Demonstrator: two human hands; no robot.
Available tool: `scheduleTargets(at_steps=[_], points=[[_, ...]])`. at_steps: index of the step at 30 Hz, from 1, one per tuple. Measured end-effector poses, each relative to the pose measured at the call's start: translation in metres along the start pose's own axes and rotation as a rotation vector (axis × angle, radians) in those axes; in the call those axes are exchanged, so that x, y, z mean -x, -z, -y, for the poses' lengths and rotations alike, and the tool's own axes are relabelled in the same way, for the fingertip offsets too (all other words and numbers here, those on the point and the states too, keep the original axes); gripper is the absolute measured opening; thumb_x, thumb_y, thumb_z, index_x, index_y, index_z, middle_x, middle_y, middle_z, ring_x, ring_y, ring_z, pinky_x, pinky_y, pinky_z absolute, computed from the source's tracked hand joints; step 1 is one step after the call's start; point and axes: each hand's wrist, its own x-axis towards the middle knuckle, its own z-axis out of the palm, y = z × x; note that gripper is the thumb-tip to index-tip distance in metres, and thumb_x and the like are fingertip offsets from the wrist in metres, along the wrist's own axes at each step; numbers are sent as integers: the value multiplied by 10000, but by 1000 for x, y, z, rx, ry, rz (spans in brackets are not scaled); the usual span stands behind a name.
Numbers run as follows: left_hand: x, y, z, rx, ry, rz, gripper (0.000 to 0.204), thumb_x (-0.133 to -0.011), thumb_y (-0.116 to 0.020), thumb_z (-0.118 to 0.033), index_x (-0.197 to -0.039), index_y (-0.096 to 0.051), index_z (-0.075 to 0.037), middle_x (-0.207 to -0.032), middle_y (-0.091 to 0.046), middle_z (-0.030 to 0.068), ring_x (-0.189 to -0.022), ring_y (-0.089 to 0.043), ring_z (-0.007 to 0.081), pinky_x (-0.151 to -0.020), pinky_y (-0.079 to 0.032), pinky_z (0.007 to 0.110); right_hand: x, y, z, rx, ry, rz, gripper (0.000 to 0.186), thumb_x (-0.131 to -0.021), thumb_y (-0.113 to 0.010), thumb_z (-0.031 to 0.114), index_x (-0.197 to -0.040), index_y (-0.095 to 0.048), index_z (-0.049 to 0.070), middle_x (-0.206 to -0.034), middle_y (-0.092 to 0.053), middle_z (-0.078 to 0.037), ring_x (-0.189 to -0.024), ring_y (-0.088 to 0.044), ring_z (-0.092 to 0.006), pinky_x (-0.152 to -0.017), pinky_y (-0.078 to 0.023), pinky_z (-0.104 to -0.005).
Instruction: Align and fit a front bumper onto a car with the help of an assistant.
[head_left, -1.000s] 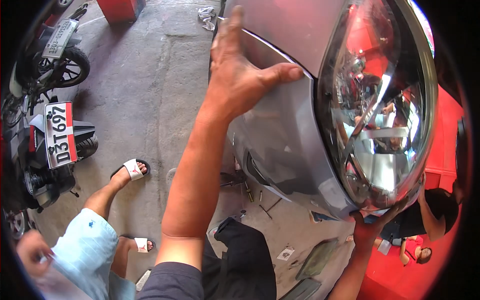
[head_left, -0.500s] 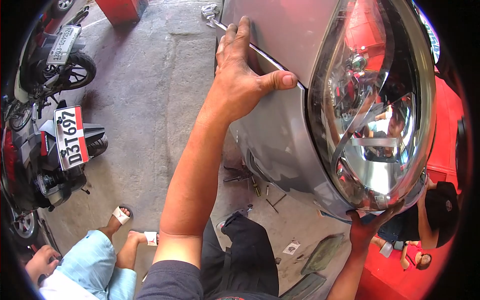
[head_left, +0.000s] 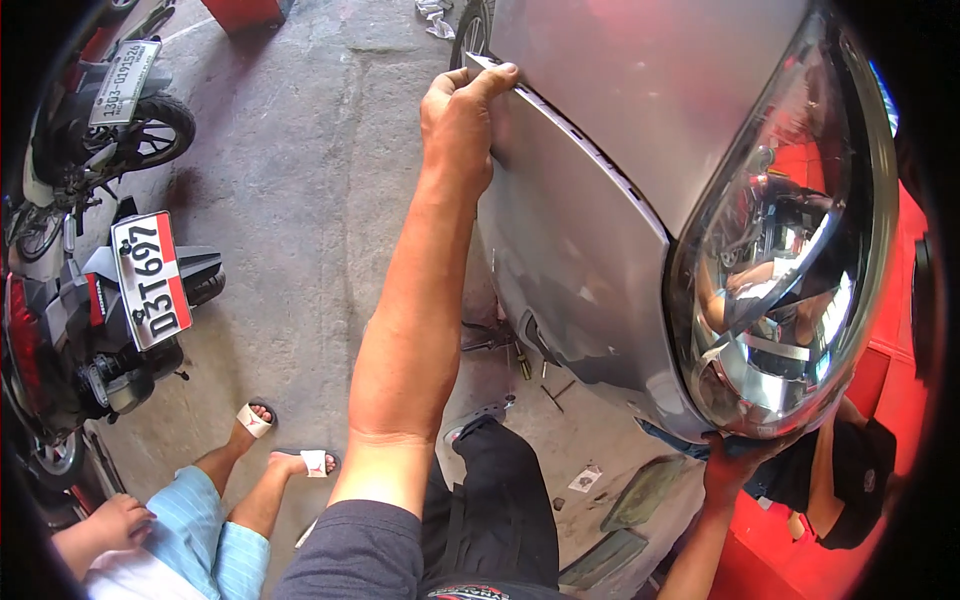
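A grey car bumper runs down beside the fender and under a clear headlight. My left hand is closed round the bumper's far upper corner, thumb over the top edge and fingers on the outer side. Along that edge a pale lip with small dark slots shows, with a gap between it and the fender. My right hand grips the bumper's front edge from below, just under the headlight. Its fingertips are partly hidden there.
Two parked motorcycles stand at the left. A seated person in light blue shorts is at lower left; another in a black cap crouches at right. A screwdriver and T-shaped tool lie on the floor near the bumper.
My left hand has gone from spread over the seam to gripping the bumper's corner. The bumper edge now stands away from the fender, its lip exposed. My right hand stays under the headlight.
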Motion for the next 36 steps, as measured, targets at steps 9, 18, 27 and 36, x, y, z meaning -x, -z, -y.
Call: scheduleTargets(at_steps=[9, 18, 27, 36], points=[[-11, -2, 5, -207, -47, -26, 546, -873, -808, -211, -1288, -607, 82, -1146, -694, 141, -1059, -648, 200, -946, -511, 317, -5, -6, 6, -55, 68, -14, 1440, -795, -943, 273, -1673, 174, 41, -1762, 106, -258, -1630, 8, -461, -1314, -65, -568], [30, 11, 4, -715, -284, 345, 1630, -496, -973, -704, -1662, -130, 62, -1663, -218, 385, -1575, -220, 479, -1292, -224, 501, -8, -1, 14, 8, 6, 19, 1473, -759, -966, 269, -1676, 165, 46, -1751, 115, -287, -1630, 34, -461, -1310, -49, -575], [50, -7, -9, -720, -217, 291, 1680, -470, -929, -785, -1673, -106, 50, -1675, -147, 432, -1594, -148, 527, -1298, -179, 561, -20, 5, 22, -30, -39, 43, 1442, -721, -978, 177, -1681, 93, 73, -1735, 79, -322, -1615, 25, -504, -1293, -60, -615], [92, -25, -34, -909, -197, 316, 1684, -462, -920, -776, -1699, -52, -35, -1710, -84, 388, -1605, -120, 507, -1283, -164, 616, -28, 24, 21, 48, 145, 61, 1438, -685, -991, 232, -1701, 23, 141, -1750, -10, -298, -1611, -30, -536, -1289, -132, -655]])
